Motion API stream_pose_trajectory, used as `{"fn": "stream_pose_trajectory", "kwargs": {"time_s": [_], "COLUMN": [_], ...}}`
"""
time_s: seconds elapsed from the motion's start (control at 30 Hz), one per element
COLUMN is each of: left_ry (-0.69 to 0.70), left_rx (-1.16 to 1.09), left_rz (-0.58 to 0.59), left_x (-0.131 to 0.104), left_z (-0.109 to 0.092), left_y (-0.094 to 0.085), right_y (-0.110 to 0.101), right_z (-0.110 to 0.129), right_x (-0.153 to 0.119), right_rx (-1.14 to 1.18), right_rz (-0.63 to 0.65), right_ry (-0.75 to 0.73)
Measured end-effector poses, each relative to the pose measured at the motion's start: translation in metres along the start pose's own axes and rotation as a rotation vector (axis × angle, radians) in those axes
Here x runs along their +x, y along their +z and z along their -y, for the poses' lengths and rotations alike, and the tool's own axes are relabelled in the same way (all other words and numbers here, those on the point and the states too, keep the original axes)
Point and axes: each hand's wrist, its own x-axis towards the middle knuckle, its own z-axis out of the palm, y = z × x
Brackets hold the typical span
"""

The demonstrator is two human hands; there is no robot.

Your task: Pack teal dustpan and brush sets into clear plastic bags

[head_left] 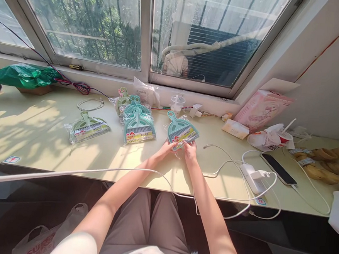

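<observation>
Between my two hands is a teal mini dustpan and brush set (pixel 182 130) in a clear plastic wrapper with a yellow label, its handle pointing toward the window. My left hand (pixel 166 148) grips the lower left edge of the wrapper, fingers closed. At the lower right edge my right hand (pixel 190 149) pinches the wrapper. To the left, wrapped teal dustpan sets (pixel 139 125) lie overlapping in a pile, with a green set (pixel 124 97) behind them. Farther left lies another wrapped green dustpan set (pixel 89 127).
A white cable (pixel 96 170) crosses in front of my forearms. On the right are a power strip (pixel 253 180), a phone (pixel 279 169), a pink box (pixel 262 110) and brown shoes (pixel 323 165). A green plastic bag (pixel 25 75) sits at far left, and a plastic cup (pixel 177 102) stands by the window.
</observation>
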Motion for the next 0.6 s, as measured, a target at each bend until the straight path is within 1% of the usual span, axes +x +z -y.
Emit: {"fn": "stream_pose_trajectory", "kwargs": {"time_s": [0.1,0.17,0.23,0.3,0.33,0.37,0.4,0.43,0.5,0.53,0.57,0.6], "left_ry": [-0.017,-0.013,-0.008,-0.016,-0.029,-0.038,-0.039,-0.031,0.003,0.012,0.003,-0.023], "left_rx": [0.009,0.012,-0.002,-0.031,-0.044,-0.057,-0.071,-0.088,-0.117,-0.123,-0.118,-0.102], "left_rz": [-0.013,-0.047,-0.094,-0.135,-0.155,-0.178,-0.202,-0.223,-0.238,-0.230,-0.214,-0.193], "left_x": [0.000,0.002,0.006,0.011,0.013,0.014,0.015,0.015,0.014,0.013,0.011,0.010], "left_z": [0.003,0.002,-0.002,-0.007,-0.010,-0.013,-0.016,-0.018,-0.023,-0.025,-0.027,-0.029], "left_y": [-0.001,-0.004,-0.010,-0.018,-0.023,-0.028,-0.033,-0.038,-0.046,-0.050,-0.053,-0.056], "right_y": [0.003,0.006,0.009,0.008,0.006,0.003,-0.001,-0.006,-0.017,-0.021,-0.025,-0.027], "right_z": [-0.005,-0.005,-0.002,0.005,0.010,0.015,0.020,0.025,0.034,0.038,0.041,0.045], "right_x": [-0.002,-0.003,-0.001,0.002,0.003,0.005,0.005,0.006,0.005,0.005,0.005,0.004], "right_rx": [-0.027,-0.042,-0.056,-0.099,-0.149,-0.219,-0.306,-0.400,-0.579,-0.647,-0.693,-0.715], "right_rz": [-0.036,-0.024,0.031,0.115,0.145,0.154,0.142,0.115,0.067,0.065,0.080,0.106], "right_ry": [0.010,0.037,0.096,0.172,0.191,0.176,0.118,0.018,-0.232,-0.339,-0.411,-0.443]}}
